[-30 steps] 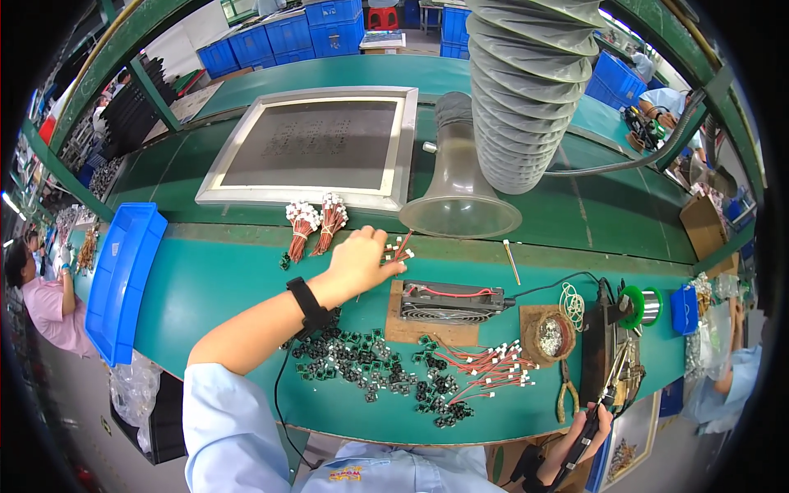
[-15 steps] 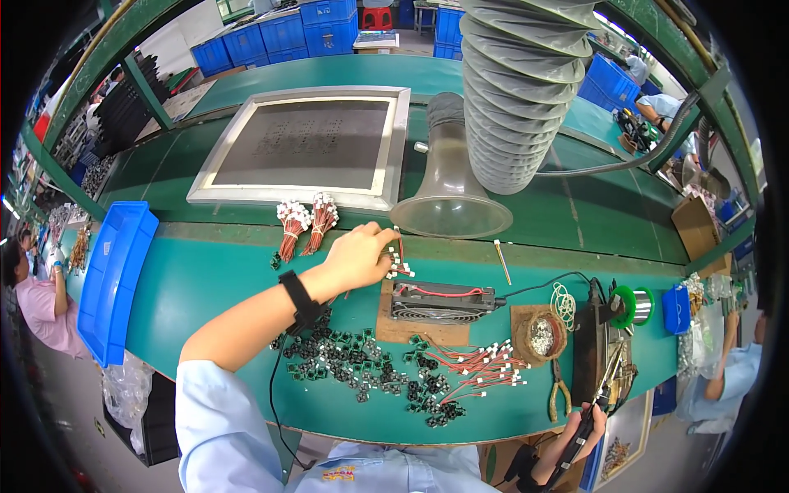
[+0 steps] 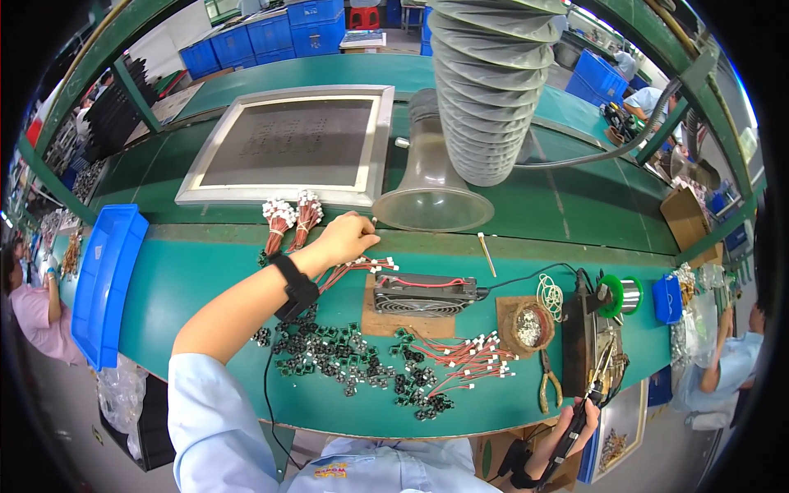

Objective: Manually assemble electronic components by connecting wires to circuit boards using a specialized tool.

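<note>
My left hand [image 3: 347, 238] reaches over the bench, its fingers curled together; whatever is between the fingertips, if anything, is too small to tell. Just below it lie loose red-brown wires [image 3: 355, 267] with white connectors, and beside it two tied wire bundles [image 3: 281, 220]. My right hand [image 3: 575, 427], low at the right, grips a black soldering iron [image 3: 567, 448] that points up toward a stand with a dark box [image 3: 578, 345]. Small green circuit boards with black parts [image 3: 329, 349] are heaped on the near bench, next to more loose wires [image 3: 468, 357].
A small fan [image 3: 423, 296] stands on cardboard mid-bench. Right of it are a round tin [image 3: 526, 326], pliers [image 3: 549, 382] and a green solder spool [image 3: 620, 296]. A fume hood funnel [image 3: 431, 193] hangs beyond, near a framed screen [image 3: 283, 144]. A blue tray [image 3: 107, 283] stands left.
My left hand has drawn slightly left, baring more of the loose wires beneath it. The whole view has shifted a little; the soldering iron stays in my right hand.
</note>
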The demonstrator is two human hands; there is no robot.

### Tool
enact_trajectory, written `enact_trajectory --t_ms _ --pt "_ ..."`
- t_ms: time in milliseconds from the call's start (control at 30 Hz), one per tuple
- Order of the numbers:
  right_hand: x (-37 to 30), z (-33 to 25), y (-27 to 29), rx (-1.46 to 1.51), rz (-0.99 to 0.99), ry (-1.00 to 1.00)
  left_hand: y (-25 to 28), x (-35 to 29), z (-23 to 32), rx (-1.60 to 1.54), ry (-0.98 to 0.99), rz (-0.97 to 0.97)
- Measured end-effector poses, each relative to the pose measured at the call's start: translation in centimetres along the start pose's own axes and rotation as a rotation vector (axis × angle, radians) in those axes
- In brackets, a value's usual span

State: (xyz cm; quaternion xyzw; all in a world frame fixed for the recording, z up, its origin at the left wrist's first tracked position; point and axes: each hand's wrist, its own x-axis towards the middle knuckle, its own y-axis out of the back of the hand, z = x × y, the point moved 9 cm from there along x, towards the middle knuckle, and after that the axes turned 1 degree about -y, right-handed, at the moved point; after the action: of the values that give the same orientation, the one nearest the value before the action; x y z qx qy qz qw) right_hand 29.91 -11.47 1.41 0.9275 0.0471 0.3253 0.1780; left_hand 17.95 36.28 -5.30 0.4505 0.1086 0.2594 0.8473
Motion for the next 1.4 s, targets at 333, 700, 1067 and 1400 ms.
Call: enact_trajectory --t_ms 333,700,1067,1400 --pt "-0.4 0.0 0.7 -0.016 0.046 -0.024 0.4 0.5 -4.4 0.035 0.347 0.134" --pt "-0.3 0.6 0.3 -0.013 0.032 -0.046 3.7 -8.7 -0.1 0.344 0.087 0.077" --pt "-0.4 -0.1 0.2 -0.02 0.018 -0.046 1.8 -9.4 1.3 0.453 -0.087 0.069" --pt "-0.6 0.6 0.0 0.003 0.016 -0.122 10.2 -15.0 -10.7 0.193 0.285 0.199"
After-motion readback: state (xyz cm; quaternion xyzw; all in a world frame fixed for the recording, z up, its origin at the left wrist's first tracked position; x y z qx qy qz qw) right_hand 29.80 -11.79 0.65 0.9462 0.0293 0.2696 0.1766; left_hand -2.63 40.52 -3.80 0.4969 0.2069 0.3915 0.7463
